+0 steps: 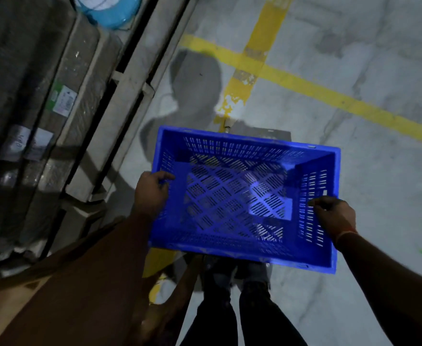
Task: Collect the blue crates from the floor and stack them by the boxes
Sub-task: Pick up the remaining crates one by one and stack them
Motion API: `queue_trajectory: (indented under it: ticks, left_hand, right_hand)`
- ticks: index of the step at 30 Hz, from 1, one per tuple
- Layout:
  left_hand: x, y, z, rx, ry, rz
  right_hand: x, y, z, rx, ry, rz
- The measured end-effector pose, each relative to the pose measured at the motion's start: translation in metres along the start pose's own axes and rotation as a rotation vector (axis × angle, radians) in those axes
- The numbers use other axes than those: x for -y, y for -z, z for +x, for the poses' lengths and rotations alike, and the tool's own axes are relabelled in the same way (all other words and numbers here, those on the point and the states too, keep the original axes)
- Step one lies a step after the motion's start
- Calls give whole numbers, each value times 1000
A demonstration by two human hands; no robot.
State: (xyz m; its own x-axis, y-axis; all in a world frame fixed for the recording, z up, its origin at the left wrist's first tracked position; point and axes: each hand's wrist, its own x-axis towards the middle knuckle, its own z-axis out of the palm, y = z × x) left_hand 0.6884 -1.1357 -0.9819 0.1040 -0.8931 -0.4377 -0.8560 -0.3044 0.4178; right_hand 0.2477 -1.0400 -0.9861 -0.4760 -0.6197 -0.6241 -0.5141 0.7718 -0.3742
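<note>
While the blue crate (242,196) hangs clear of the floor (354,58), carried at about waist height over the person's own shoes (237,273), the step in hand reads as the carry, not the pick-up; head view only, looking steeply down. Left hand (152,193) grips the left short wall, fingers curled over the rim with the thumb tip lying inside the crate; right hand (334,216) grips the right short wall the same way, fingers pinching the slotted wall near its handle slot; an orange band sits at the right wrist. Crate is upright, mouth open toward the camera, empty, lattice bottom showing the floor through it; long axis runs left to right across the body, tilted a little so the right end sits lower in frame and nearer the person. Yellow floor lines (304,83) cross just beyond the far rim; wrapped grey bundles on a rack (62,96) stand to the left, a cardboard box corner (12,300) at lower left. No other crates in view, so progress cannot be judged. Next move, as I judge it: walk it to the boxes, keep it level, lower it squarely, then let both hands go.
</note>
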Motion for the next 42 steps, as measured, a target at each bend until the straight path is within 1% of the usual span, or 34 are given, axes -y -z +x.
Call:
queue_trajectory:
  ticks: [4, 6, 10, 13, 16, 19, 22, 26, 29, 33, 36, 38, 42]
  left_hand:
    - [-41, 62, -56, 36, 9, -60]
    - [-71, 96, -88, -5, 17, -46]
    - [-137, 169, -154, -28, -71, -45]
    - [-175, 210, -196, -37, -104, 9]
    - [-202, 233, -230, -6, -159, 70]
    - [-222, 240, -252, 25, -300, 94]
    - [-246, 239, -270, 102, -413, 117]
    - [-285, 226, -300, 191, -599, 171]
    - [-318, 208, -328, 312, -755, 160]
    - [-363, 176, -374, 414, -987, 344]
    - [-391, 146, -420, 473, -1140, 414]
    - [-403, 125, -458, 508, -1211, 453]
    - [-415, 86, -544, 546, -1343, 506]
  right_hand:
    - [10, 69, -67, -6, 45, 30]
    - [15, 106, -104, -38, 41, 57]
    - [18, 186, -183, -100, 92, 74]
    - [14, 237, -241, -145, 116, 95]
    - [1, 274, -297, -211, 92, 111]
    - [-24, 296, -353, -309, 74, 118]
    - [-58, 301, -412, -374, -22, 180]
    - [-112, 290, -495, -465, -191, 233]
    - [-154, 273, -559, -539, -300, 294]
    - [-208, 243, -637, -625, -416, 401]
    - [-245, 216, -690, -716, -504, 431]
    - [-269, 198, -725, -771, -564, 461]
    - [-324, 168, -790, -826, -667, 512]
